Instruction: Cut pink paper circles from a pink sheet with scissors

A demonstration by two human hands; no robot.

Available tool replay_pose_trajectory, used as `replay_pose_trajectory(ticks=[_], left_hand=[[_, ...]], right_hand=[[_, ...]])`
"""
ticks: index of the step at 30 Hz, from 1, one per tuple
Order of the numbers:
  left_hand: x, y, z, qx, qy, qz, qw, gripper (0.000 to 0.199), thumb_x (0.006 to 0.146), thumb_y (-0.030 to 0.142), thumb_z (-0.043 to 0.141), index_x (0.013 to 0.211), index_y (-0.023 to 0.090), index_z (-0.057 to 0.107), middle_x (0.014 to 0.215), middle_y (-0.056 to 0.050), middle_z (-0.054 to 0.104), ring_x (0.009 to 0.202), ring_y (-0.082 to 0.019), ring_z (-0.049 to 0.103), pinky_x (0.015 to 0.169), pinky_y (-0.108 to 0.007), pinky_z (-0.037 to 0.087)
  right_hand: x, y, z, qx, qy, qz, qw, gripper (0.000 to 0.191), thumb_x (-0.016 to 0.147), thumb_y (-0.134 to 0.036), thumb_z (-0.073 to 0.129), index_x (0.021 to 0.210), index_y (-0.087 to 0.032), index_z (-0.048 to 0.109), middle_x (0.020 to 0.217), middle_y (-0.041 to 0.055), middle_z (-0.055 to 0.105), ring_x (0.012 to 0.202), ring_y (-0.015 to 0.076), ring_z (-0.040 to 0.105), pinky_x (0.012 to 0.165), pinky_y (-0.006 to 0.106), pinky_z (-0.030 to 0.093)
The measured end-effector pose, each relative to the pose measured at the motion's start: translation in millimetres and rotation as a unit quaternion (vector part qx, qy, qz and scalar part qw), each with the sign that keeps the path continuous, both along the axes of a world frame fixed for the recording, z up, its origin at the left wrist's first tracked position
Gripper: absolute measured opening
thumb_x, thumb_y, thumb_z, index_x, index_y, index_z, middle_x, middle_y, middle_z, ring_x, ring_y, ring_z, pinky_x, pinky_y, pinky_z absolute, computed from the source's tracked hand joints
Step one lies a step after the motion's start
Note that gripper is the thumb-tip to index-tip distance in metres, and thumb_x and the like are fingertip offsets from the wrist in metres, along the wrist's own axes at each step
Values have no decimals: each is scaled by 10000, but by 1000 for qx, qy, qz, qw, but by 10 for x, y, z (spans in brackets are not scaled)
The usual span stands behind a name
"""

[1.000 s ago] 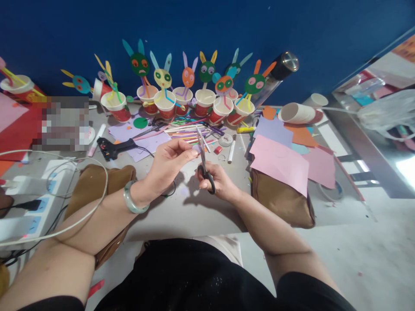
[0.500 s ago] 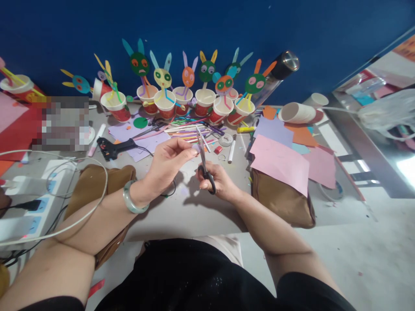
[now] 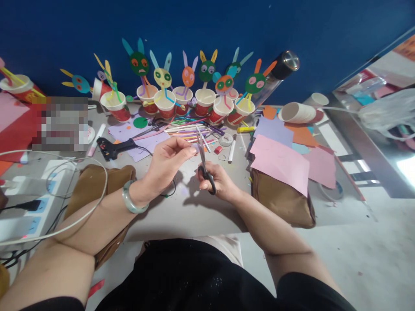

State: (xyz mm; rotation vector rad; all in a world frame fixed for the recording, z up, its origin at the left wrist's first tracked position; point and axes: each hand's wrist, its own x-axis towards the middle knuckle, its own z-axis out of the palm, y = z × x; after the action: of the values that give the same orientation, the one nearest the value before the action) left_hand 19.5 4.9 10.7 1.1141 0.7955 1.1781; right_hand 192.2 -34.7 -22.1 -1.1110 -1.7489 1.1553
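Between the fingertips of my left hand (image 3: 171, 162) is a small piece of purple paper (image 3: 196, 147), mostly hidden by the fingers. My right hand (image 3: 218, 181) is closed around the black handles of a pair of scissors (image 3: 202, 156), whose blades point up and away from me. The blades stand right beside the paper piece; whether they touch it I cannot tell. Both hands are held over the front middle of the table (image 3: 194, 218). Beyond them lies a pile of coloured sticks (image 3: 186, 129).
Paper cups with animal-faced paper figures, such as a red cup (image 3: 167, 110), line the blue wall. A black glue gun (image 3: 116, 147) lies left, near a power strip (image 3: 35, 203). Pink paper (image 3: 280, 162) rests on a brown pouch (image 3: 282, 207) at right. A bottle (image 3: 285, 65) leans behind.
Hardly anything differs. Both hands, the paper piece and the scissors keep nearly the same place.
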Motion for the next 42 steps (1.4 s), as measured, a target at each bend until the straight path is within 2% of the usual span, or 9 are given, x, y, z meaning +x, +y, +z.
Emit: replay_pose_trajectory(ticks=[9,20,27,42], left_hand=[[7,-8,30,14,14,2,1000,282,706,390,842,663,181,656,635,17,573,599,-90,485,563,-243,404],[-8,-6,55,37,44,7,998,209,724,309,809,661,181,655,644,15,585,612,-93,505,566,-239,421],[-24,2,51,52,57,1,997,168,726,265,788,669,178,657,658,11,610,627,-97,529,619,-249,450],[-36,27,13,74,70,10,995,134,736,237,767,684,179,658,672,13,629,646,-99,547,644,-249,467]], right_hand=[[0,-1,3,3,-18,8,1000,736,661,-913,540,599,-181,504,588,-5,509,613,134,440,664,295,359],[1,-2,12,0,-18,15,1000,740,650,-917,547,601,-179,502,588,-1,520,614,132,433,651,290,351],[-3,1,26,-6,-13,13,1000,742,636,-917,557,596,-179,503,582,-5,509,614,132,426,653,289,347],[18,3,26,-9,7,19,1000,718,650,-885,593,583,-175,508,570,-11,490,609,131,423,644,287,329]])
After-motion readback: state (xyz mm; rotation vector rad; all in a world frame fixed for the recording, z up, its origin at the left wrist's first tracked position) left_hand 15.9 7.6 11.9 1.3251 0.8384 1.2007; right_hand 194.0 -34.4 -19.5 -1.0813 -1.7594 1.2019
